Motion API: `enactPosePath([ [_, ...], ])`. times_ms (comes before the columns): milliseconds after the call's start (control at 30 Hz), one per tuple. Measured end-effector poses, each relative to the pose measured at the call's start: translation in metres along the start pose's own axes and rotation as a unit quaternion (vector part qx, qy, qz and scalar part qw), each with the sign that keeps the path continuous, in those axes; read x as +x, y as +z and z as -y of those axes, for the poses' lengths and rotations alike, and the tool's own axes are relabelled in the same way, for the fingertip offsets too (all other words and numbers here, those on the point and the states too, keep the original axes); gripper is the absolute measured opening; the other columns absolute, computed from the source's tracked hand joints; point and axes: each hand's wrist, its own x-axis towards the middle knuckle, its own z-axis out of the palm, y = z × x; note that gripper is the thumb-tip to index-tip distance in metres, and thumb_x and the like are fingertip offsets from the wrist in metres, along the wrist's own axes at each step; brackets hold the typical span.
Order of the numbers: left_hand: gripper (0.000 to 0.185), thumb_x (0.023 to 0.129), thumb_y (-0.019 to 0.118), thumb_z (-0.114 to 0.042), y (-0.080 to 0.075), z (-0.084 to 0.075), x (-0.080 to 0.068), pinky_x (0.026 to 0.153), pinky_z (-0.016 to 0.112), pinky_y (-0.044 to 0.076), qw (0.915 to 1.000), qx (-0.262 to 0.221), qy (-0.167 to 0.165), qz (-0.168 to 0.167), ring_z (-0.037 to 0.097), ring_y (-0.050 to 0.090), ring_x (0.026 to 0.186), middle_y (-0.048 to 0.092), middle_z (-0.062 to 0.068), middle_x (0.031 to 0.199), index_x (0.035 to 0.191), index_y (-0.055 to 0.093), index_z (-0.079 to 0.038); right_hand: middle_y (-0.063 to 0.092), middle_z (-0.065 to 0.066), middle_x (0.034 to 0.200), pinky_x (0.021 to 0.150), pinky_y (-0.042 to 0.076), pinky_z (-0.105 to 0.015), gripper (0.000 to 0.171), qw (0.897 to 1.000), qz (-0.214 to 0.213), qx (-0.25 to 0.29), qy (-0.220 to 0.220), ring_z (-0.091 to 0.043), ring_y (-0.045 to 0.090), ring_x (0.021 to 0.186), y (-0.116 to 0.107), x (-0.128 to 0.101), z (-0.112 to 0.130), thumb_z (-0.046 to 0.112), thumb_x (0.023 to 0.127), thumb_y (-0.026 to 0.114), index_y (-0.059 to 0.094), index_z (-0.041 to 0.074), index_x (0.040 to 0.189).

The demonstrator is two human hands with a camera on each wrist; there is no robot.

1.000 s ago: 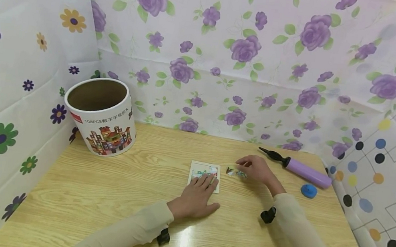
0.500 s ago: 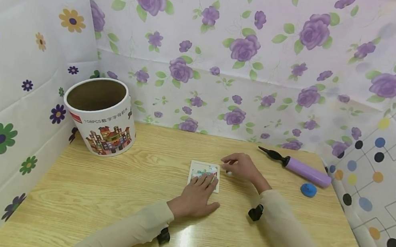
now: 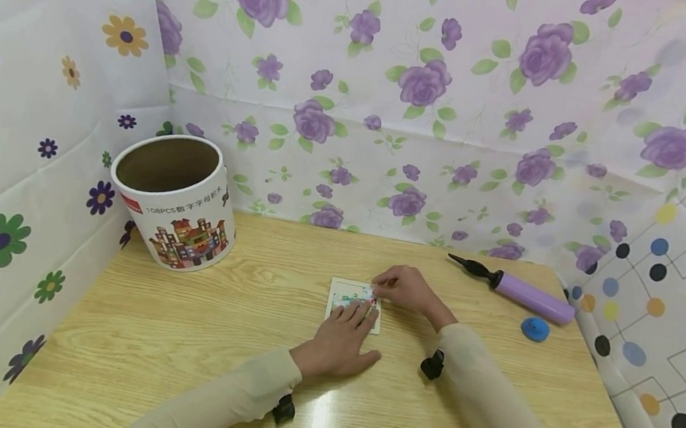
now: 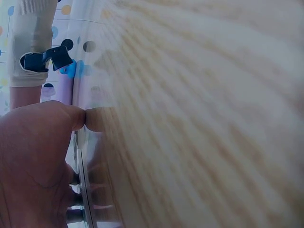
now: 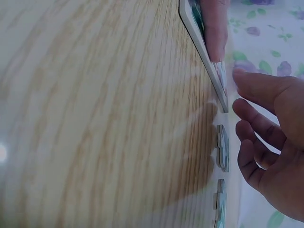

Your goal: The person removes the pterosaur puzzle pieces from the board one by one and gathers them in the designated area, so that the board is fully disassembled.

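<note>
Resting flat on the wooden surface (image 3: pixel 192 338), the left hand (image 3: pixel 338 342) lies with straight fingers pressing on the near edge of a small puzzle board (image 3: pixel 355 293), which sits near the middle of the surface. The right hand (image 3: pixel 405 289) hovers at the board's right edge, fingers loosely curled; whether it pinches a piece there cannot be told from the head view. The right wrist view shows its fingers (image 5: pixel 259 90) curled just beside the board's corner (image 5: pixel 209 57), with two loose puzzle pieces (image 5: pixel 222 147) lying on the surface below them, apart from the board.

At the back left stands a round cardboard tub (image 3: pixel 176 202), open at the top, its brown inside showing nothing in it. Its white wall carries a picture of colourful buildings and the print "108PCS", followed by Chinese characters. To the right lie a purple hand pump (image 3: pixel 519 292) with a black nozzle and a small blue round object (image 3: pixel 534 330) near it.
</note>
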Motion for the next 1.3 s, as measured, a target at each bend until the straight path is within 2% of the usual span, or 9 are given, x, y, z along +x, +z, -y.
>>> enactPosePath([
  [300,0.082,0.105,0.031,-0.063,0.001,0.0,0.0,0.125,0.051,0.018,1.0,0.007,-0.004,0.005,0.03,0.009,0.158,0.007,0.012,0.172,0.165,0.013,-0.012,0.073,0.005,0.1,0.077,0.053,-0.033,0.022,0.999,0.019,-0.027,-0.002,-0.008,0.062,0.084,0.006,0.005,0.0,0.027,0.092,0.079,0.081,0.016,0.11],
  [667,0.082,0.105,0.034,-0.062,-0.004,-0.003,-0.002,0.125,0.051,0.018,0.9999,0.009,-0.005,0.008,0.031,0.01,0.158,0.008,0.013,0.171,0.165,0.015,-0.01,0.072,0.002,0.102,0.078,0.053,-0.034,0.017,0.999,0.025,-0.031,0.012,-0.011,0.06,0.086,0.006,0.004,0.007,0.025,0.092,0.079,0.08,0.015,0.105],
  [833,0.08,0.105,0.039,-0.059,-0.007,-0.004,-0.004,0.124,0.052,0.02,1.0,-0.007,-0.005,-0.001,0.034,0.015,0.157,0.014,0.018,0.17,0.164,0.021,-0.008,0.069,0.004,0.096,0.077,0.052,-0.033,0.015,0.999,0.024,-0.022,0.022,-0.012,0.06,0.083,0.007,0.004,0.009,0.024,0.091,0.08,0.076,0.015,0.103],
  [1033,0.08,0.105,0.04,-0.059,-0.008,-0.007,-0.005,0.124,0.051,0.022,0.9999,0.008,-0.007,-0.008,0.034,0.02,0.156,0.021,0.018,0.168,0.163,0.024,-0.006,0.068,0.006,0.09,0.074,0.052,-0.031,0.009,1.0,0.018,-0.012,0.022,-0.011,0.061,0.081,0.005,0.003,0.01,0.019,0.092,0.078,0.073,0.017,0.098],
  [1300,0.083,0.105,0.041,-0.059,-0.007,-0.009,-0.008,0.124,0.05,0.023,0.9996,0.014,-0.018,-0.016,0.034,0.019,0.156,0.023,0.018,0.168,0.161,0.026,0.0,0.072,0.002,0.095,0.081,0.057,-0.035,0.006,1.0,-0.004,0.013,0.018,-0.012,0.067,0.087,0.002,-0.001,0.01,0.013,0.095,0.074,0.073,0.015,0.1],
])
